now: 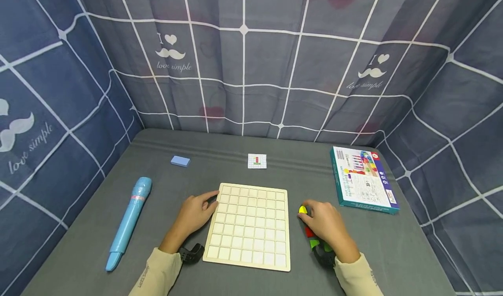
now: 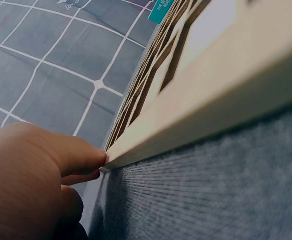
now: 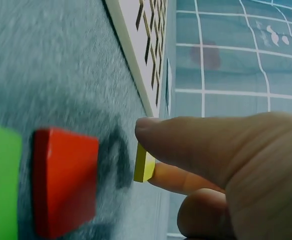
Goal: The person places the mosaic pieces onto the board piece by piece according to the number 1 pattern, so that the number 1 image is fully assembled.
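A pale wooden grid board (image 1: 248,226) with square cells lies flat in the middle of the table. My left hand (image 1: 196,213) touches its left edge near the far corner, fingertips against the wood; in the left wrist view that hand (image 2: 30,180) reaches the board's edge (image 2: 186,130). To the right of the board, my right hand (image 1: 325,221) pinches a small yellow block (image 1: 302,209) between thumb and finger. The right wrist view shows the yellow block (image 3: 143,167) tilted, with a red block (image 3: 68,182) and a green block (image 3: 0,180) lying nearby on the cloth.
Behind the board lies a small card (image 1: 257,161) with a coloured grid pattern. A blue block (image 1: 180,161) sits at the back left, and a light-blue pen-shaped case (image 1: 129,224) lies at the left. A printed game box (image 1: 365,180) rests at the back right. Curtains (image 1: 243,60) surround the table.
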Demonstrator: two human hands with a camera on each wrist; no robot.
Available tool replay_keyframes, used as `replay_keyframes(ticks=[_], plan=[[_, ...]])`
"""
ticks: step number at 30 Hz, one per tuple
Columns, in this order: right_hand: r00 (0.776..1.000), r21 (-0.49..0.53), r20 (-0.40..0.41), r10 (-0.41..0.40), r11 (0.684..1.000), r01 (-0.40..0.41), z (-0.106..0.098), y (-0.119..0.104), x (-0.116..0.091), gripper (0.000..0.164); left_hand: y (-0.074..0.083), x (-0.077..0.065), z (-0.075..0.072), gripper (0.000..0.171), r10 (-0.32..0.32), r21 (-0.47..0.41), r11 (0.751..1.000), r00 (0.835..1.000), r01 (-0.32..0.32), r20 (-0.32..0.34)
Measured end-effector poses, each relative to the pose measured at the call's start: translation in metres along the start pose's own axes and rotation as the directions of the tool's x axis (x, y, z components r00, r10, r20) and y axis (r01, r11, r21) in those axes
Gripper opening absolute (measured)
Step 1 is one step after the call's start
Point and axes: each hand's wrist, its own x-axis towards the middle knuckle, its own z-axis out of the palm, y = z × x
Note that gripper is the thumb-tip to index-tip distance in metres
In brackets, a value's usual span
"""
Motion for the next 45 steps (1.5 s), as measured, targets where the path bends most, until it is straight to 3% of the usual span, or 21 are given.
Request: replay_keyframes(ticks=[11,21,32,38,45], plan=[[0.997,0.049,-0.047,-0.057,0.997,0.059,0.005,-0.027,0.008,0.031,-0.002,0.002,-0.001,0.037,0.023,-0.011,1.0,1.0,-0.023,-0.003],[0.993,0.048,-0.042,-0.109,0.993,0.111,0.007,-0.056,0.025,0.034,0.001,-0.002,0.001,0.036,0.021,-0.027,0.999,0.999,-0.023,-0.05],[0.99,0.104,-0.018,-0.142,0.984,0.144,0.03,-0.08,0.039,0.03,-0.001,-0.001,0.002,0.036,0.02,-0.007,1.0,0.999,-0.021,-0.033],[0.987,0.079,-0.01,-0.16,0.984,0.161,0.042,-0.094,0.047,0.028,-0.003,-0.001,0.002,0.036,-0.009,-0.011,1.0,1.0,0.009,-0.022],[0.985,0.092,0.005,-0.172,0.981,0.171,0.046,-0.11,0.052,0.025,-0.003,-0.001,0.002,0.036,0.027,0.016,1.0,0.999,-0.026,-0.033]])
